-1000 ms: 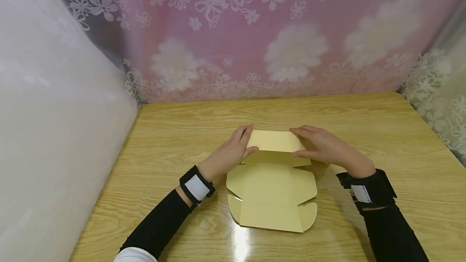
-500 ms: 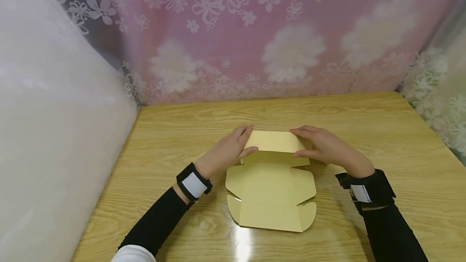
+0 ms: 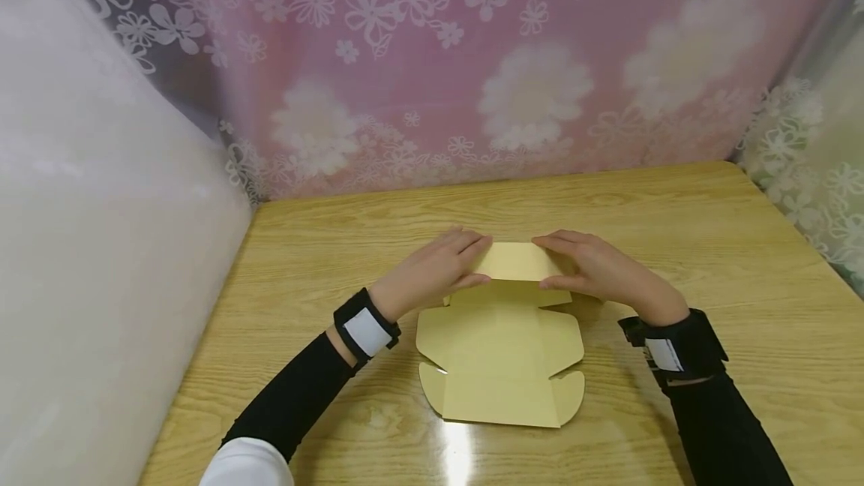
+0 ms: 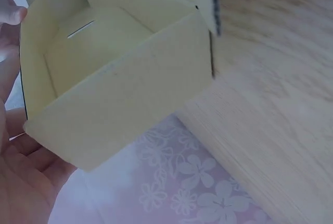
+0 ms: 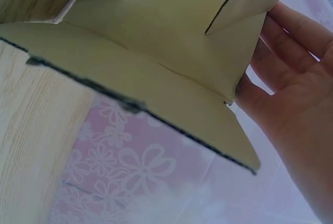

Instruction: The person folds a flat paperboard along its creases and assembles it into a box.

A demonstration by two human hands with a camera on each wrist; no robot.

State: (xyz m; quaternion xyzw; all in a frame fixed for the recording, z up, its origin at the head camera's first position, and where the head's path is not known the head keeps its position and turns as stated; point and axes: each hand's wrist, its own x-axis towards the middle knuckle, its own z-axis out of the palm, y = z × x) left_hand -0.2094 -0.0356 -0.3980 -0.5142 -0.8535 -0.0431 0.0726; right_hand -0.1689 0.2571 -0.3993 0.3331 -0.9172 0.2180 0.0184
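- On the yellow wood-grain table (image 3: 324, 261), in the head view, lies a pale-yellow cardboard box blank (image 3: 496, 351), its far part folded up. The left hand (image 3: 439, 268) and right hand (image 3: 601, 265), both partly closed, grip opposite ends of the raised panel (image 3: 516, 261).
- In the left wrist view, the left hand's fingers bend behind a cardboard corner.
- In the right wrist view, the right hand's thumb and fingers meet the blank's edge, fingertips partly hidden.

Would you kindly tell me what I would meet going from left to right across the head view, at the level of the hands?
White sheet → left hand → raised yellow cardboard panel → right hand → pale flowered curtain.
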